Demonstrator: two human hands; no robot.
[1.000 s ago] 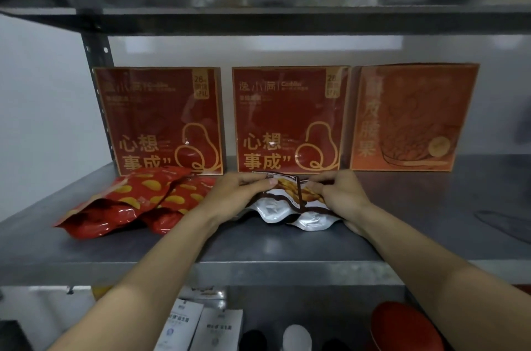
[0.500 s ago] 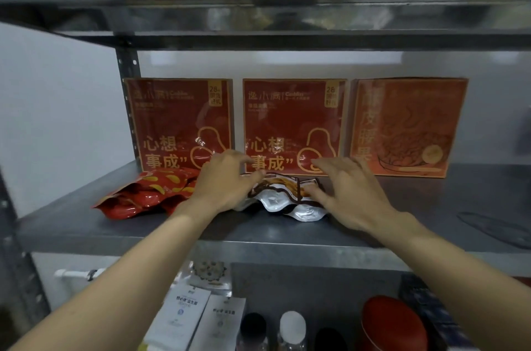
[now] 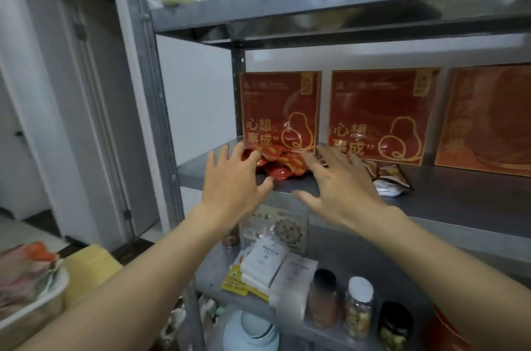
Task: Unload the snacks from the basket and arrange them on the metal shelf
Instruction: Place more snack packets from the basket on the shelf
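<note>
On the metal shelf [image 3: 459, 201] lie red snack packets [image 3: 280, 165] at the left and a silver and brown snack packet [image 3: 389, 179] to their right. My left hand [image 3: 232, 181] hovers with fingers spread in front of the red packets, holding nothing. My right hand [image 3: 342, 184] is spread too, between the red packets and the silver packet, and holds nothing. Three red boxes stand upright at the back: one [image 3: 280, 112] at the left, one [image 3: 379, 115] in the middle, one [image 3: 485, 118] at the right. The basket [image 3: 34, 302] with snacks sits at the lower left.
The shelf's upright post [image 3: 146, 86] stands left of my hands. An upper shelf [image 3: 316, 3] carries packages. The lower shelf holds white packets [image 3: 264, 261] and jars [image 3: 359, 307]. A yellow object [image 3: 92, 267] lies beside the basket. A doorway [image 3: 57, 92] is at the left.
Both hands let go of the silver packet and drew back from the shelf with fingers spread. My view swung left and down, bringing the basket and doorway into sight.
</note>
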